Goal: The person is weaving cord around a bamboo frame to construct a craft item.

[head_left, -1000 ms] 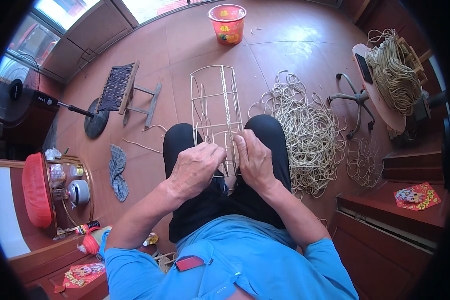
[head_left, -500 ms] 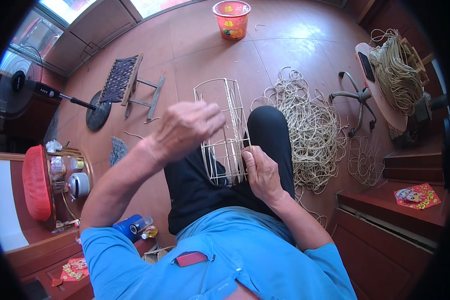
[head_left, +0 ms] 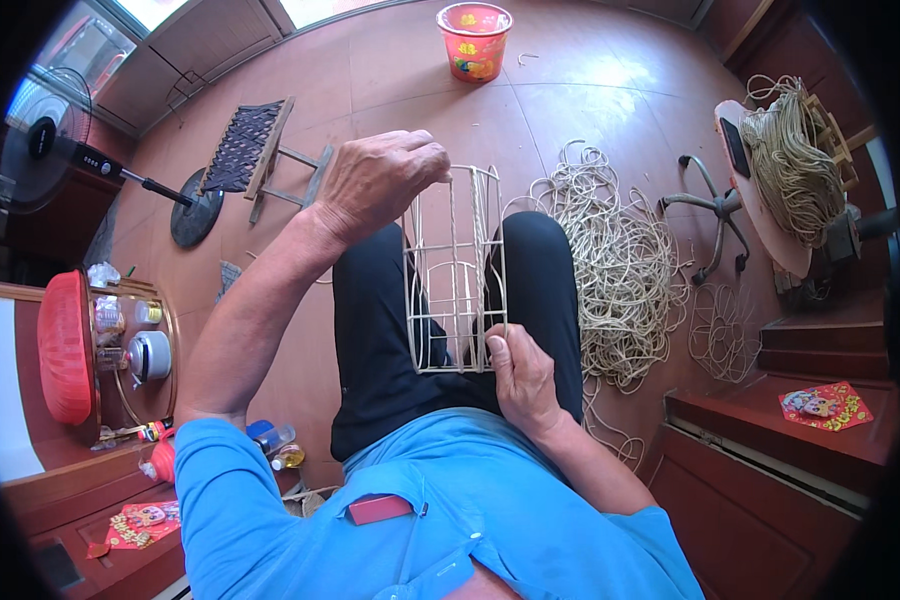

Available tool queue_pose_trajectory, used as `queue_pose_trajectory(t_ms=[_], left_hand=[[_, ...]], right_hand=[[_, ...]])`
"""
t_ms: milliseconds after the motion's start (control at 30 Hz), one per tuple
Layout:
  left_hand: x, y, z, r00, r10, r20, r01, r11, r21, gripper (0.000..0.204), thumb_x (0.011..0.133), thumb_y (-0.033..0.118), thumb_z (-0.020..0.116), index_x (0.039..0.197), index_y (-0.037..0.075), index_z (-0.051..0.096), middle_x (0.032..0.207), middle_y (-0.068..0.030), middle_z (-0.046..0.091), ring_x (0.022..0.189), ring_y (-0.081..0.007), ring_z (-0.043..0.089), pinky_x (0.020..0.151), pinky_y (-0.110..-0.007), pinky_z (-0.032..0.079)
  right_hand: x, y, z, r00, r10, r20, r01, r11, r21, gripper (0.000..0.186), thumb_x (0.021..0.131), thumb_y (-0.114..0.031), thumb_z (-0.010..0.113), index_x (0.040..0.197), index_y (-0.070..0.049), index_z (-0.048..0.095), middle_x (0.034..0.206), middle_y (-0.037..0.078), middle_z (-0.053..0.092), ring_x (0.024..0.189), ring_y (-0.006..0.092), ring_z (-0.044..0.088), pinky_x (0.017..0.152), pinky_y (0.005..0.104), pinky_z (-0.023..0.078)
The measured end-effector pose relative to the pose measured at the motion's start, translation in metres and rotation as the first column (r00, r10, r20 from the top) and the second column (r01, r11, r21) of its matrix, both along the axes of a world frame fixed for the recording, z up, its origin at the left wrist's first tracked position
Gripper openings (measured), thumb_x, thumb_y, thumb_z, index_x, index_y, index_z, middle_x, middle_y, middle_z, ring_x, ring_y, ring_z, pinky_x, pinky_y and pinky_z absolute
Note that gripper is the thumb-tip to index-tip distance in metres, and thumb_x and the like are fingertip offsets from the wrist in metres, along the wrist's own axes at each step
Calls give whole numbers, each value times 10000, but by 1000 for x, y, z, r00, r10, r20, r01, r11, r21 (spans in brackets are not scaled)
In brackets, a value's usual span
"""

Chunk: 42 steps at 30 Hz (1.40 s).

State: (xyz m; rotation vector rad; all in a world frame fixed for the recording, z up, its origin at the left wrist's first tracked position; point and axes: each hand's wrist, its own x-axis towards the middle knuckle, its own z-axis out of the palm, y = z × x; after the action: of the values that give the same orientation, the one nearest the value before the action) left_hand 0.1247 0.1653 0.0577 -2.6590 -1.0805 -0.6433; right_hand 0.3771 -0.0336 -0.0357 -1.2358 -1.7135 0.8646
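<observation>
A pale wire frame (head_left: pixel 456 283), shaped like an open cylindrical cage, rests between my knees over my dark trousers. Its lower right edge is pinched by my right hand (head_left: pixel 523 378), thumb on top. At the frame's upper left corner, my left hand (head_left: pixel 385 180) is closed with its fingertips bunched together. Those fingers hide that corner, and what they hold does not show. Twisted cord appears to run along some of the frame's bars.
Tangled beige cord (head_left: pixel 620 280) is heaped on the floor right of my knee, near another wire frame (head_left: pixel 722 335). More cord (head_left: pixel 795 165) hangs over a chair at far right. A woven stool (head_left: pixel 245 150), standing fan (head_left: pixel 95 160), red bucket (head_left: pixel 475 45) and side table (head_left: pixel 135 350) stand around.
My left hand has moved up from in front of the wire frame to its top corner. The frame has turned slightly and stands straighter in view, with my right hand still on its lower edge.
</observation>
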Motion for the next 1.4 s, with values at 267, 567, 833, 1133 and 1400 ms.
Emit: queue_pose_trajectory(t_ms=[267,567,833,1133,1400], left_hand=[[3,8,-18,983,63,174,-48,995,-92,149,1010,267,738,1015,120,713,919,-57,753,828,-267,752,717,-409,585],[12,4,-17,932,254,258,-130,900,-416,176,1045,233,705,1039,57,700,807,-140,722,765,-305,744,701,-429,555],[7,24,0,895,388,220,-73,614,-786,200,1023,188,716,1009,-7,758,795,-82,745,725,-153,731,682,-353,561],[-13,56,-11,854,439,279,222,177,-959,211,1023,276,765,1017,65,751,766,21,713,598,-31,551,529,-224,393],[-24,58,-27,843,467,266,256,88,-963,205,1011,291,775,1082,99,776,778,43,712,596,-8,483,513,-221,337]], right_hand=[[2,-8,-2,999,17,28,-16,1000,-20,165,1137,-138,569,1094,6,638,912,189,650,761,360,681,678,433,542],[7,-2,-3,1000,19,13,-19,999,-41,268,1167,-230,544,1090,-4,665,890,139,628,694,258,649,649,387,531],[10,90,51,976,-128,173,46,909,414,137,992,-69,729,1117,-29,691,1073,159,715,1039,374,704,889,460,567],[-34,205,50,989,55,139,-100,934,342,133,1018,-121,712,1119,-79,787,1003,151,761,847,342,746,767,437,583],[-38,209,45,989,113,96,-124,985,119,136,1001,-131,729,1101,-78,805,953,150,771,819,285,760,751,410,585]])
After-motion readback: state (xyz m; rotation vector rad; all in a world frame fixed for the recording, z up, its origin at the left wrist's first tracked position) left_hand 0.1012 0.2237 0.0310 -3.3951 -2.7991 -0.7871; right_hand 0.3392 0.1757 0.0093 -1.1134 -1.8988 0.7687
